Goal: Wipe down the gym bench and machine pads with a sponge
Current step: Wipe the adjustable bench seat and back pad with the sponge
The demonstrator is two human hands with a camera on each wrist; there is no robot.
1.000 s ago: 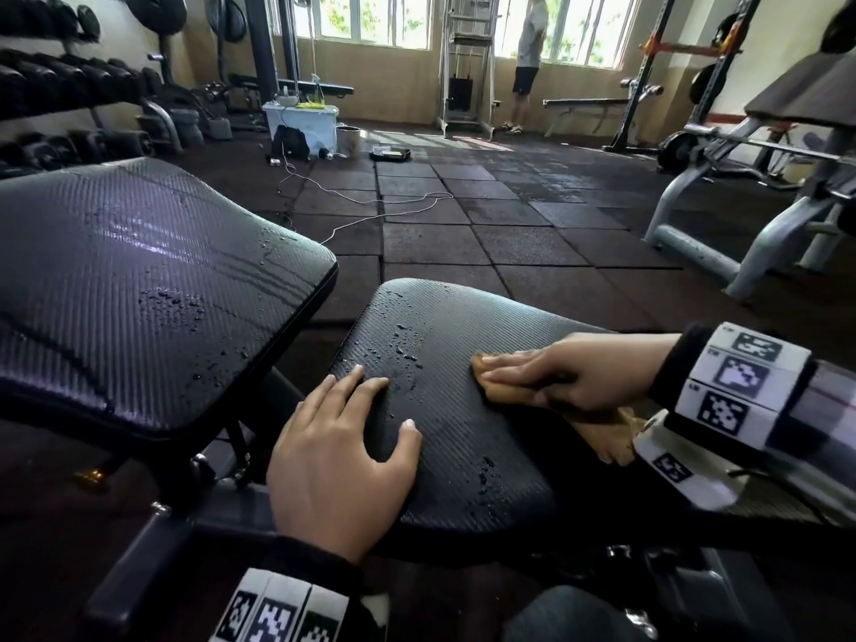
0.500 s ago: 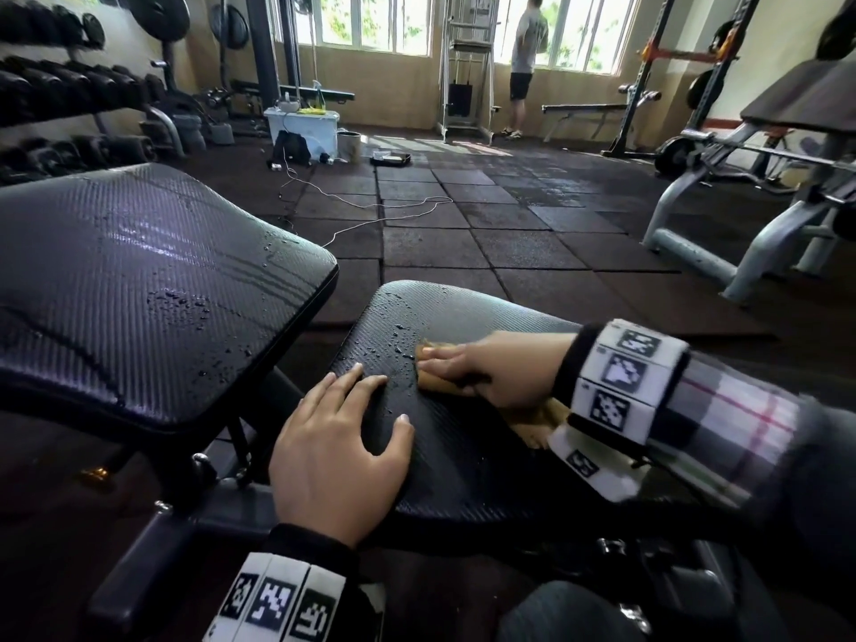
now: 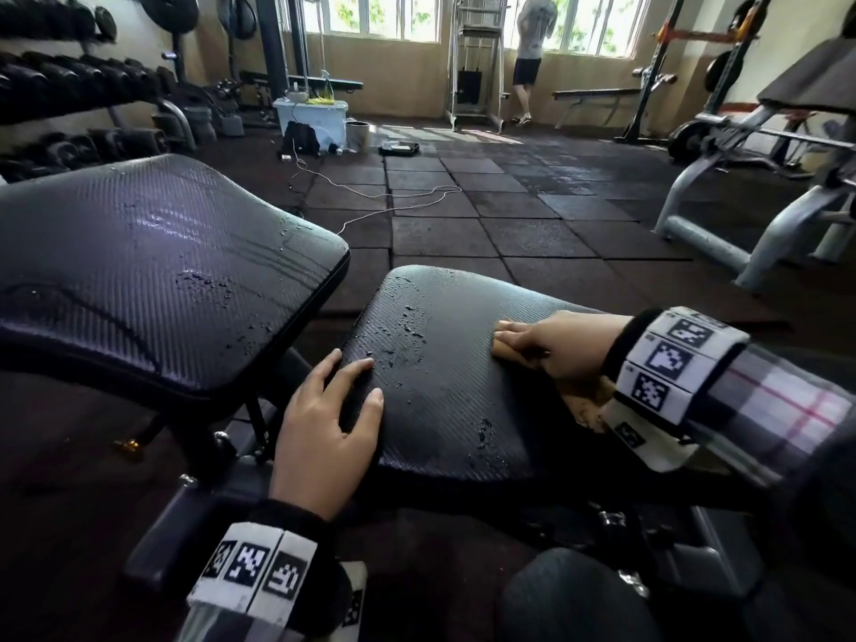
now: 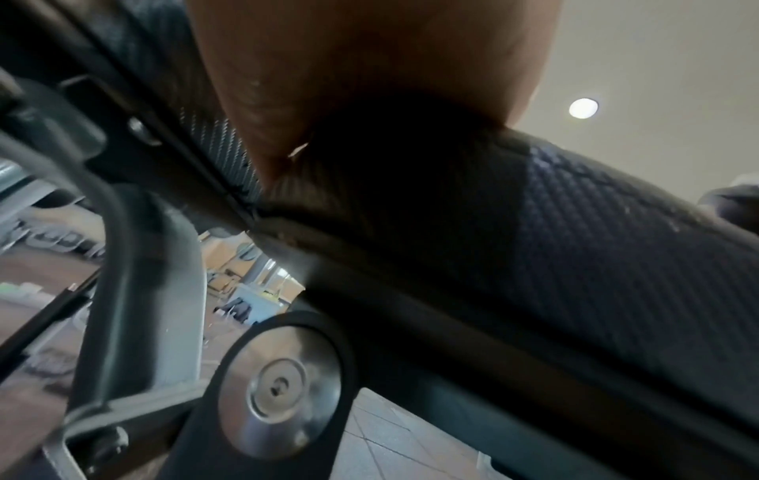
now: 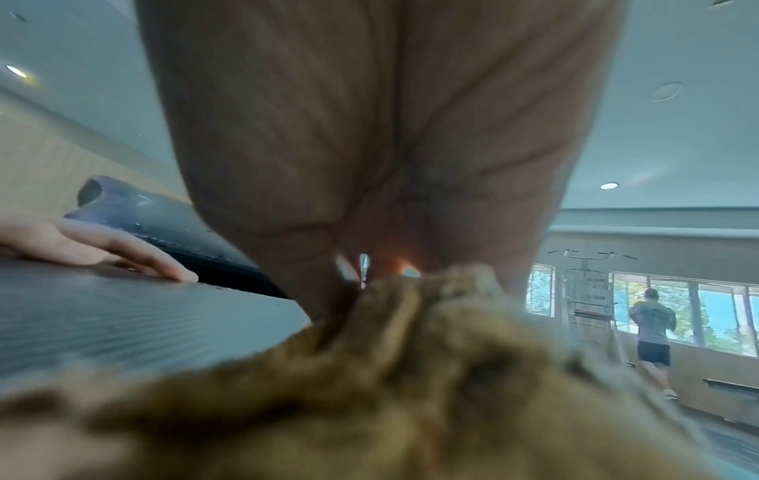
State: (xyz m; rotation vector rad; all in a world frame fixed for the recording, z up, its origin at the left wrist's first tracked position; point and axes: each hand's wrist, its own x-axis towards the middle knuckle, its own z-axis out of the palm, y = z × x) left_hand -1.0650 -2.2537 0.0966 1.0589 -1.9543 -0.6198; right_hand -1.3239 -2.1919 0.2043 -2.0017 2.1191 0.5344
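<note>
Pressing a tan sponge [image 3: 505, 348] flat on the bench seat pad [image 3: 444, 400].
Right hand [image 3: 556, 347] lies over the sponge with fingers extended, its ragged, fibrous tail bunched beneath the wrist. Left hand [image 3: 324, 433] rests open on the pad's near-left edge, fingers spread. Water beads dot the black woven-texture seat and the raised back pad [image 3: 153, 271] beside it.

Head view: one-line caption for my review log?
Right hand presses sponge on wet seat pad; left hand braces its edge.
</note>
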